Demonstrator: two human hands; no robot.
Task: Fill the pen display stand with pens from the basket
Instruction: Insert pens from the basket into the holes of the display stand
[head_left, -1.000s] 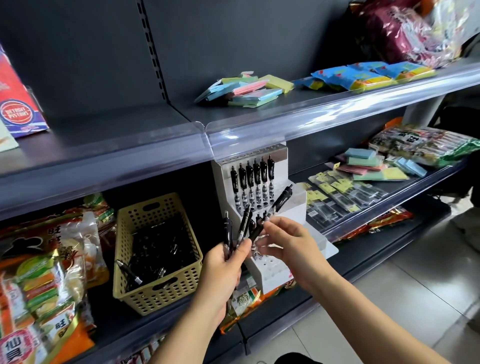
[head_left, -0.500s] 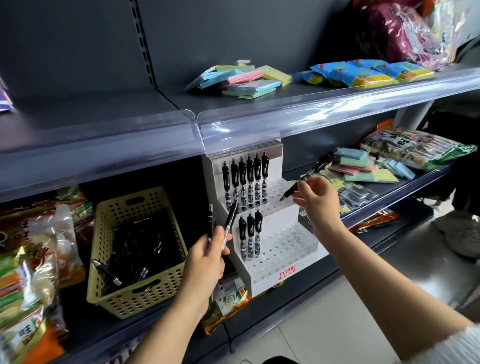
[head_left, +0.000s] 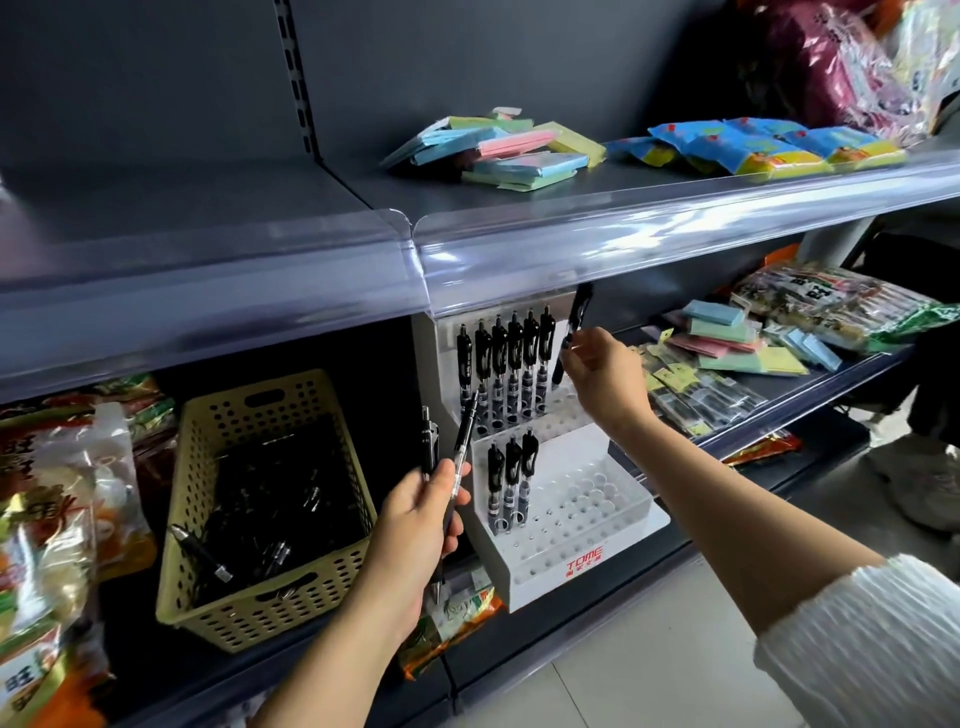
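Dark metal shop shelving with clear price strips along the edges. White pen display stand (head_left: 587, 499) on the middle shelf; cream basket (head_left: 260, 613) just beside it on the left, heaped with black pens. Change: half a second back the right hand (head_left: 602, 374) held its pen (head_left: 571, 332) slanted, out to the right of the stand. Now that pen is near upright at the right end of the upper row (head_left: 506, 364), pinched between thumb and fingertips. Likely the seventh going in, not yet seated. Left hand (head_left: 415, 525) grips two spare pens (head_left: 464, 436), fingers curled round them, at the stand's left edge. Lower tier holds three pens (head_left: 511, 478), most holes empty, so far from full. Writing: red "TOME" (head_left: 584, 553) on the stand front, characters beneath it unreadable; snack bags (head_left: 47, 493) far left show 旺
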